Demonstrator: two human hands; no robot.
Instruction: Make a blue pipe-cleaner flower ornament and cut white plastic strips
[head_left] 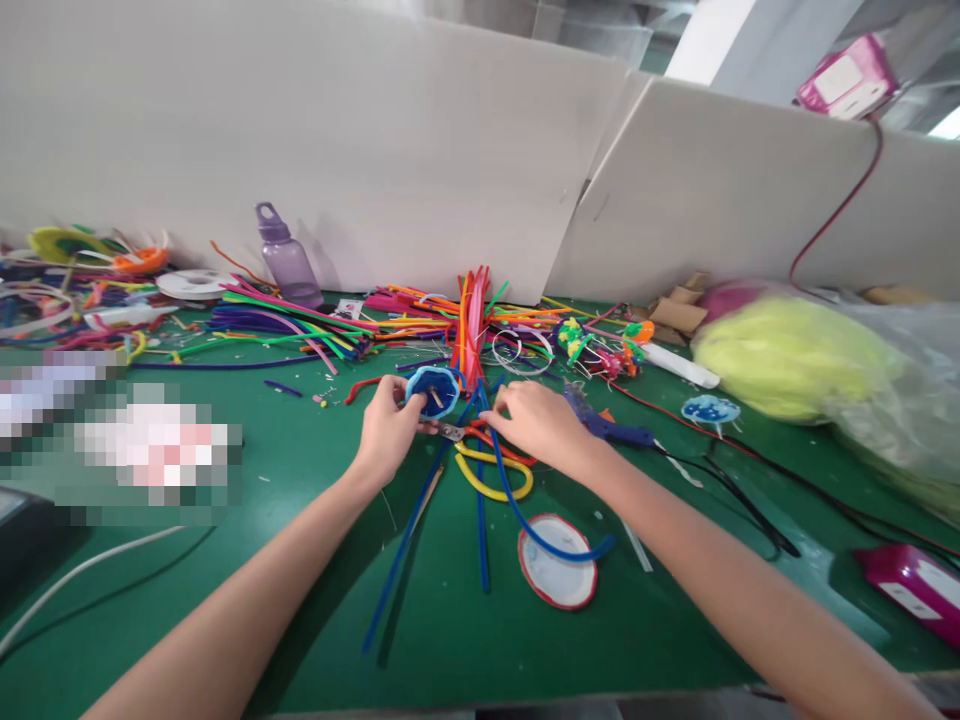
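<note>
My left hand (390,428) is closed on a small round dark-blue piece with a light-blue rim (433,392); a short stick stands out of its middle. To its right, my right hand (529,415) has its fingers pinched together at the upper end of a blue pipe cleaner (504,480), which curves down toward the front. Other blue pipe cleaners (482,530) lie between the hands. Under and between the hands are scissors (495,488) with yellow and red handles. A white disc with a red rim (559,582) lies in front, partly crossed by the curved pipe cleaner.
Bundles of colored pipe cleaners (292,325) lie along the back, by a purple bottle (289,262). At right are a blue glue gun (622,432), cables, a blue flower-like piece (711,409) and bags with yellow material (795,350). A pink box (915,590) sits front right.
</note>
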